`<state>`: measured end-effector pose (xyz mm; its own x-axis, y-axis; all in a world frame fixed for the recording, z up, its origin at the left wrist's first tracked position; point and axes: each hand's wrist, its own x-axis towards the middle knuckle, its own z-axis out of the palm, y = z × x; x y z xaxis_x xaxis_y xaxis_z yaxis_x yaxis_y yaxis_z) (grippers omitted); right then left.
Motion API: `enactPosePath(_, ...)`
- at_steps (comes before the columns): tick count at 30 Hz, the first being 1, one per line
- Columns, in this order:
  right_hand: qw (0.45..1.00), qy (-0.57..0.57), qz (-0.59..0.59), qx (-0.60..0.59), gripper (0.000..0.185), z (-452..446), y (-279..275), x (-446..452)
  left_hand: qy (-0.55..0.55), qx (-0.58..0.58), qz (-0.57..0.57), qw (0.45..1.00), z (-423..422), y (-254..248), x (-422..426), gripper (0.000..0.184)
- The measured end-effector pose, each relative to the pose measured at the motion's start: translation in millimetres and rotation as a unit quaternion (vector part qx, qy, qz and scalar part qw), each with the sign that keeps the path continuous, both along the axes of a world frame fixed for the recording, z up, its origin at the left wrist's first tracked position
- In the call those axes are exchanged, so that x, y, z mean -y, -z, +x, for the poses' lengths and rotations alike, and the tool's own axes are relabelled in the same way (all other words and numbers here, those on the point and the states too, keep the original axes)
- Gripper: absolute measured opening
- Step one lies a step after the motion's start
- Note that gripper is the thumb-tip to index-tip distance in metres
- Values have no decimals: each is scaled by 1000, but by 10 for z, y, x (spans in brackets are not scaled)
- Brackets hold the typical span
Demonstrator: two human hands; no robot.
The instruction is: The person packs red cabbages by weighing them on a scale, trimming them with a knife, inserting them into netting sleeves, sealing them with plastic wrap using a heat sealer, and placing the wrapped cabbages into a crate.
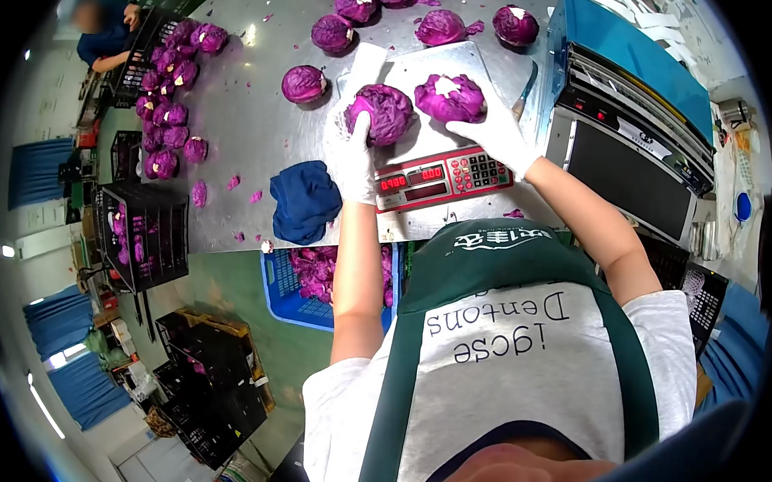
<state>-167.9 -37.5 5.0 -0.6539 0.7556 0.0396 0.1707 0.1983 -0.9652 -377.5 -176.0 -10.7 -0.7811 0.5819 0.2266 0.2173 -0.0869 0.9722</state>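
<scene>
Forearms [362,257] extended, left hand [352,146] grips one red cabbage [384,113]; right hand [494,130] grips white-topped cabbage [455,101], both spread wide around them.

Head view: strong, circular wide-angle distortion; room lines bend toward black, vignetted borders. Lighting bright and even over the steel worktop [254,134], with a glare patch at its far left. Left-side windows [66,355] overexposed. Scale display [423,173] glows red, legible. Shadows soft. Far-left person [104,36] blurred at the face; near cap brim [693,460] out of focus.
</scene>
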Motion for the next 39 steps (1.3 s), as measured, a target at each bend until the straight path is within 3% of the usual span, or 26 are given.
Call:
enactPosePath(1, 1000, 5, -29, -6, 91, -38, -100, 30, -23, -58, -14, 998, 70, -75, -25, 39)
enactPosePath(4, 969, 28, 218, 116, 96, -154, 180, 61, -52, -96, -20, 994, 155, -170, -45, 42)
enactPosePath(6, 963, -5, 237, 131, 96, -90, 143, 93, -42, -89, 6, 995, 105, -106, -43, 42)
enactPosePath(10, 970, -10, 224, 91, 97, -9, 391, 66, -91, -159, -76, 980, -52, 114, 143, 42)
enactPosePath(12, 976, -13, 199, 83, 96, 57, 454, 58, -104, 23, 43, 993, -37, 128, 225, 41)
enactPosePath(14, 976, -27, 196, 86, 94, 100, 347, 78, -150, -91, -56, 983, 71, -130, 288, 41)
enactPosePath(15, 976, -33, 197, 86, 93, 121, 335, 91, -158, -190, -62, 967, -16, -45, 355, 41)
enactPosePath(17, 975, -46, 198, 85, 92, 164, 301, 111, -190, -279, -100, 936, -10, -150, 436, 42)
enactPosePath(18, 976, -44, 194, 84, 91, 187, 268, 136, -163, -175, -26, 971, 16, -207, 464, 42)
enactPosePath(20, 981, -27, 180, 62, 91, 189, 373, 148, -119, -81, 45, 989, 49, -275, 514, 42)
enactPosePath(24, 984, 30, 164, 56, 80, 213, 265, 195, 3, 157, 151, 976, 353, -552, 617, 46)
enactPosePath(27, 992, 54, -2, -114, 63, 245, -103, 228, 174, 259, 155, 937, 598, -703, 675, 61)
enactPosePath(29, 955, -13, -188, -227, 41, 317, -196, 183, 153, 445, 122, 874, 885, -673, 825, 57)
enactPosePath(31, 927, -113, -334, -131, 40, 388, -566, 202, 285, 477, 144, 819, 1026, -534, 862, 54)
enactPosePath(33, 905, -181, -375, -85, 42, 446, -682, 402, 397, 522, 120, 745, 1251, -708, 705, 48)
enactPosePath(34, 892, -216, -392, -60, 44, 476, -740, 502, 424, 504, 93, 747, 1296, -677, 668, 49)
enactPosePath(35, 787, -207, -569, -115, 41, 489, -770, 582, 450, 485, 64, 747, 1327, -653, 636, 49)
enactPosePath(36, 821, -251, -506, -86, 39, 510, -741, 568, 431, 461, 55, 774, 1377, -667, 642, 50)
enactPosePath(39, 881, -369, -295, 7, 34, 650, -538, 389, 531, 447, 20, 720, 1399, -843, 589, 50)
